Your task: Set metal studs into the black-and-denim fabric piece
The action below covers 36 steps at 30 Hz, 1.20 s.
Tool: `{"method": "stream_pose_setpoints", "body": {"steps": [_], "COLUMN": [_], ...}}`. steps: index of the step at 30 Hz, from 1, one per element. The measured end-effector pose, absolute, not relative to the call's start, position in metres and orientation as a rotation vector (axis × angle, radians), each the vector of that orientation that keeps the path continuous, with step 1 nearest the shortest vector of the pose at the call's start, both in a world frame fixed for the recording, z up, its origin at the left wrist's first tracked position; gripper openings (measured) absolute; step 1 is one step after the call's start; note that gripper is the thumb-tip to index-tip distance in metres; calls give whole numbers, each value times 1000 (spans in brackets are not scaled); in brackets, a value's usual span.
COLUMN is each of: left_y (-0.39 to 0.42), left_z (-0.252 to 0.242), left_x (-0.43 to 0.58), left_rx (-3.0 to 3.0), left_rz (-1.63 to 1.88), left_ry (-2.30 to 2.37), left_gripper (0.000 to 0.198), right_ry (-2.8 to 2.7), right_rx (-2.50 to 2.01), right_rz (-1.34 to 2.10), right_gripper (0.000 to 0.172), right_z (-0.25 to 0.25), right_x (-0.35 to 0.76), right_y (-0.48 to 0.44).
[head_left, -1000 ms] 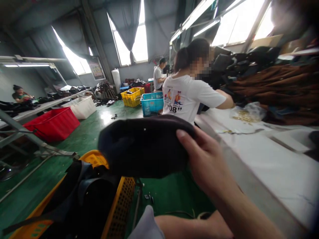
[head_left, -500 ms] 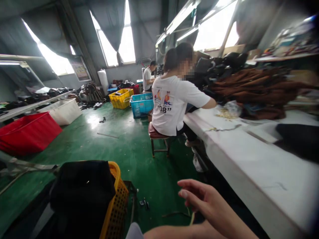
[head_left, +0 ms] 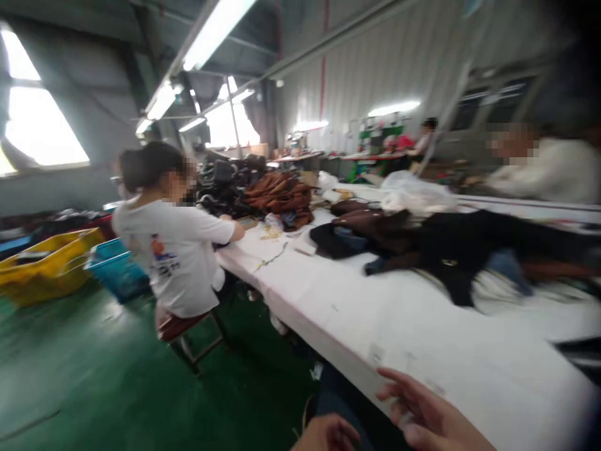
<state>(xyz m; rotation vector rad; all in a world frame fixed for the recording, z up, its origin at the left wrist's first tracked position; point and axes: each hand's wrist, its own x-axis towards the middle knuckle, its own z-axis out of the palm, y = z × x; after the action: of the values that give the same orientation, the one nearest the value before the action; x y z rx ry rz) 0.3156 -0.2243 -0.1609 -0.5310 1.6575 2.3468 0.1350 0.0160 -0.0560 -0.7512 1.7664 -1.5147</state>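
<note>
My right hand (head_left: 425, 410) is held over the near edge of the white-covered table (head_left: 319, 300). Its fingers are apart and slightly bent, and nothing shows between them. At the bottom edge of the view, my left hand (head_left: 328, 432) is partly cut off. Its fingers curl loosely, a little blurred, and no object is visible in them. Bare tabletop lies nearest to my right hand. Farther along are black cut pieces (head_left: 451, 244) and a heap of brown pieces (head_left: 279, 197).
A co-worker in a white T-shirt (head_left: 169, 250) sits on a stool (head_left: 181, 326) at the table's left side. Yellow (head_left: 51, 266) and blue (head_left: 115, 269) crates stand on the green floor. Across the table is another person (head_left: 544, 163). Clear plastic bags (head_left: 417, 194) lie among the pieces.
My view has swung right, bringing more of the table and the people beyond it into sight. The near yellow basket has left the view. My left hand now shows beside my right.
</note>
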Motion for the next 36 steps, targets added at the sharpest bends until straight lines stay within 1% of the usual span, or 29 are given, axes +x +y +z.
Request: {"method": "stream_pose_setpoints", "body": {"steps": [2, 4, 5, 7, 9, 12, 14, 17, 19, 24, 28, 32, 36], "left_y": [-257, -297, -315, -339, -340, -311, -282, -243, -223, -199, -193, -180, -157], "left_z": [-114, -60, -34, 5, 21, 18, 14, 16, 19, 8, 3, 11, 16], "left_x": [324, 321, 311, 276, 230, 170, 141, 116, 109, 107, 101, 95, 93], "left_rx": [-241, -5, -41, -60, 95, 392, 513, 613, 651, 645, 657, 687, 649], "left_rz": [2120, 2002, 2007, 1889, 1682, 1453, 1442, 1547, 1557, 1452, 1489, 1487, 1604], "left_ry": [1612, 1921, 2226, 2729, 2863, 2838, 2762, 2588, 2507, 2413, 2356, 2332, 2198], "left_gripper": [125, 142, 144, 145, 155, 168, 165, 153, 152, 156, 155, 153, 156], "right_ry": [1776, 1896, 1989, 2153, 2199, 2181, 2139, 2071, 2031, 1969, 1940, 1888, 1773], "right_rx": [-796, -865, -913, -957, -967, -993, -1012, -1002, -990, -971, -944, -923, -893], "right_rz": [-1570, -1579, -1551, -1512, -1526, -1609, -1662, -1745, -1803, -1884, -1920, -1972, -2084], "right_gripper": [116, 141, 149, 155, 159, 164, 165, 165, 166, 169, 168, 172, 173], "right_z": [-25, 7, 20, 34, 34, 24, 15, 0, -10, -25, -30, -34, -41], "right_x": [114, 94, 85, 71, 63, 62, 66, 68, 67, 65, 66, 67, 71], "right_y": [58, 101, 122, 159, 182, 187, 180, 173, 173, 182, 183, 183, 185]}}
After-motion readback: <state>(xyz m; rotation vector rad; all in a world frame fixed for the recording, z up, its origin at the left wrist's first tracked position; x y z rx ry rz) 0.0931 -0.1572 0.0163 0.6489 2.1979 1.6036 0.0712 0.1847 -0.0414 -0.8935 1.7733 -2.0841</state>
